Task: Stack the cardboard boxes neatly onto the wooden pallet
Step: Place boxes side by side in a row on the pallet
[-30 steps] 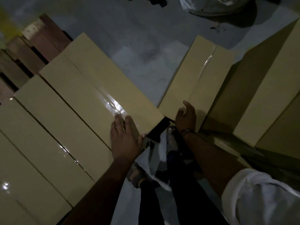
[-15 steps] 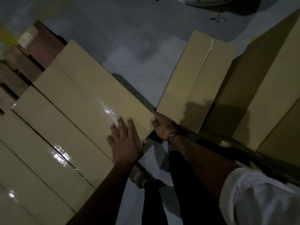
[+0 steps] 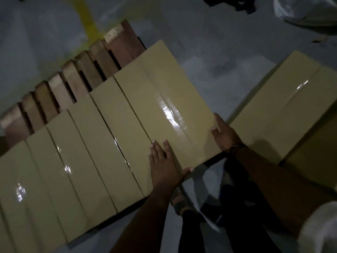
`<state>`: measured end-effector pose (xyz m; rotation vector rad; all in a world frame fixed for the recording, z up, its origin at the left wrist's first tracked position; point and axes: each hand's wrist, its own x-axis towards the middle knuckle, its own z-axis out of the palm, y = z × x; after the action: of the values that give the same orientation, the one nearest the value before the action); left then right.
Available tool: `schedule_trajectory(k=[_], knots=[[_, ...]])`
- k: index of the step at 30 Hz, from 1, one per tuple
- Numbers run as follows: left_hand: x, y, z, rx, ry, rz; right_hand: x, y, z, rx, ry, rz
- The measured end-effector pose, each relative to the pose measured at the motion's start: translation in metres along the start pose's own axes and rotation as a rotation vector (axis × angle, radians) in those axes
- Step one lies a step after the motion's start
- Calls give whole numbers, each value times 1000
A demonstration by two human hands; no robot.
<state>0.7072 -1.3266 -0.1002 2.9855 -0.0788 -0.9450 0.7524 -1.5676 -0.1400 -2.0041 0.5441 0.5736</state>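
Where the wooden pallet shows bare slats at ten o'clock, a row of cardboard boxes lies across it, side by side and touching, running from eight o'clock up to the centre. Their taped tops catch glare. A yellow line crosses the grey floor at eleven o'clock, beyond the pallet. The end box closes the row at the centre, flush against its neighbour, its near end overhanging toward six o'clock. The left hand lies flat on the top of that box at its near end, fingers straight and together, thumb spread along the near edge. The right hand, a dark band at its wrist, is set against the box's right-hand side near the near corner, fingers straight, holding nothing. A loose box rests on the floor at three o'clock, just beside the end box and apart from the pallet. A white sack lies at one o'clock, partly out of frame.
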Motion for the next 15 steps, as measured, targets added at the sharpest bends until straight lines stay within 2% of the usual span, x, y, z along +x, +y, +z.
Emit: schedule_trajectory(k=[9, 15], knots=[[-4, -22, 9, -49, 56, 53, 20, -18, -1, -183, -16, -19], [-7, -30, 12, -71, 73, 68, 19, -16, 2, -197, 0, -16]])
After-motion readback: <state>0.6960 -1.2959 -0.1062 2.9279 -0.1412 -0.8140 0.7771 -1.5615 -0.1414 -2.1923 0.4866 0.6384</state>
